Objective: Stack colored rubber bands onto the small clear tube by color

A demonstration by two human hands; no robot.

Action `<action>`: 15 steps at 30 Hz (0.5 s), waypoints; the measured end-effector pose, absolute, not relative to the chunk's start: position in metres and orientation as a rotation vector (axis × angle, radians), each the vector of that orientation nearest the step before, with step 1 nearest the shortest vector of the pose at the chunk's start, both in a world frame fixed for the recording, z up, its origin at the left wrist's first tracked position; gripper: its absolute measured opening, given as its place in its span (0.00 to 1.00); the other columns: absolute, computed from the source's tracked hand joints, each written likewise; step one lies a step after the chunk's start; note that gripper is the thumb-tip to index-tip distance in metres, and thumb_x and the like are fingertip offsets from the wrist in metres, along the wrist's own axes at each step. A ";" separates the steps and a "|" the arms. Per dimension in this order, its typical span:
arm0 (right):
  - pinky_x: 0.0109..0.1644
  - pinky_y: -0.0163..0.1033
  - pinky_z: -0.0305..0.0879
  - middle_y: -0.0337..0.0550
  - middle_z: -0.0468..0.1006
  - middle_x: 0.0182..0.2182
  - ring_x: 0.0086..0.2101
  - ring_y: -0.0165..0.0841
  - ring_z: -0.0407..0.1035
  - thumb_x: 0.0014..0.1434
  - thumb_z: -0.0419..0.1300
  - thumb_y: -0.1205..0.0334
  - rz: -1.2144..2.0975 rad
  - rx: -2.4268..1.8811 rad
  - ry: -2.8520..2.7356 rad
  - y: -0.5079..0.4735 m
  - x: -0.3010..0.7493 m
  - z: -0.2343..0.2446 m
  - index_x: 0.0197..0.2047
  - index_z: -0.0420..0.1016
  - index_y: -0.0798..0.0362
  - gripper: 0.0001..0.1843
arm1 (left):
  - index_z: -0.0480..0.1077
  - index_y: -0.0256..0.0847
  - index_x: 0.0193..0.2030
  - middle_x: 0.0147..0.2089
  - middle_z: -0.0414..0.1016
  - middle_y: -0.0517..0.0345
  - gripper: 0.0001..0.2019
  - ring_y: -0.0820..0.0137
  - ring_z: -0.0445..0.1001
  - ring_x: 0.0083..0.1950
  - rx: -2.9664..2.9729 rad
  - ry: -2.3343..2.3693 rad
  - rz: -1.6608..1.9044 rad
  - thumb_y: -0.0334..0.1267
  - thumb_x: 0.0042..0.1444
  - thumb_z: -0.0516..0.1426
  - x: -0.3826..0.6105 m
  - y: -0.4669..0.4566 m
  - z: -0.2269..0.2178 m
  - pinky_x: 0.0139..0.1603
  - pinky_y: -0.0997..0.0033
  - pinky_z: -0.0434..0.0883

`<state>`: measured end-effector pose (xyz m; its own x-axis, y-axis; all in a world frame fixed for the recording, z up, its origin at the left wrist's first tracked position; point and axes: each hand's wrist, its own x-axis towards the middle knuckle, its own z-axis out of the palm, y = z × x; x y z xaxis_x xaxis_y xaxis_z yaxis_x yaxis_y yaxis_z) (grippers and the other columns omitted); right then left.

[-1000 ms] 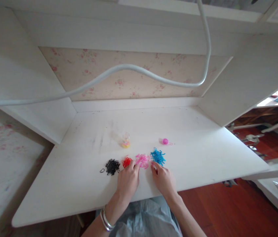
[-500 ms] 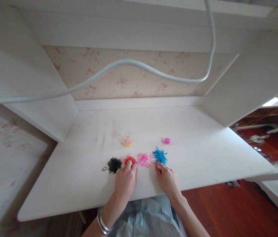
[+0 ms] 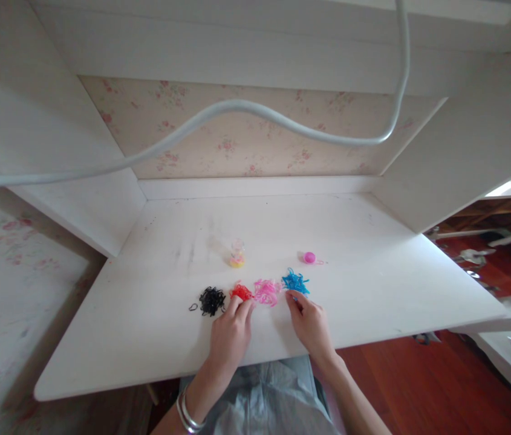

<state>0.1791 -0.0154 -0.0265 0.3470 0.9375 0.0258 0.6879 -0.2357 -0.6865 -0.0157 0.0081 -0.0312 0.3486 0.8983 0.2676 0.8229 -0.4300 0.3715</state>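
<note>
Four small heaps of thin elastic bands lie in a row on the white desk: black, red, pink and blue. My left hand rests on the desk with its fingertips pressed together at the near edge of the red heap. My right hand lies beside it, its curled fingers pinched at the near edge of the blue heap. Whether either hand grips a band is too small to tell.
Behind the heaps stand a small clear jar with a yellow base and a round pink lid. A white cable hangs across the view. Desk side panels rise left and right; red wooden floor lies to the right.
My left fingertips shifted from the gap between the red and pink heaps to the red heap. My right hand stayed by the blue heap. The camera tilted slightly.
</note>
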 end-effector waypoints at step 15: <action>0.22 0.31 0.46 0.32 0.59 0.18 0.20 0.26 0.50 0.56 0.55 0.43 0.804 -1.566 -1.259 0.079 0.126 0.041 0.40 0.78 0.54 0.23 | 0.72 0.41 0.38 0.35 0.68 0.57 0.12 0.73 0.70 0.34 1.804 1.462 1.093 0.39 0.63 0.49 -0.033 0.006 -0.040 0.36 0.74 0.68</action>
